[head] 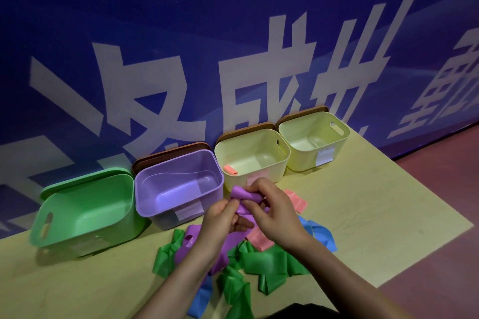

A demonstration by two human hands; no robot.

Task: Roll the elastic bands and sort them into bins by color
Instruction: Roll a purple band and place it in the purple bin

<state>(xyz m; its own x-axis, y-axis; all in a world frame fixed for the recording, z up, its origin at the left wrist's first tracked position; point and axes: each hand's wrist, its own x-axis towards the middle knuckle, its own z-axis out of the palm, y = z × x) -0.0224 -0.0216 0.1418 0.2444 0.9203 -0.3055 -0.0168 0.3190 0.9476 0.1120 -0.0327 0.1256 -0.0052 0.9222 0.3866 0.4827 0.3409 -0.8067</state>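
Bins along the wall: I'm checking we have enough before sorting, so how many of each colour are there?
Green plastic bin: 1
Purple plastic bin: 1
Pale yellow plastic bins: 2
Total: 4 bins

Flat purple elastic band [242, 195], partly rolled at its upper end, raised above loose green, pink and blue elastic bands [261, 260] heaped before four open plastic bins [178, 184].

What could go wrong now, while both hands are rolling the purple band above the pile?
1. The purple band trails down into the pile, so its tail may drag green bands along.
2. Left hand and right hand hold only the rolled end; it may unroll.
3. The purple bin stands close beside a yellow bin; a toss may miss.
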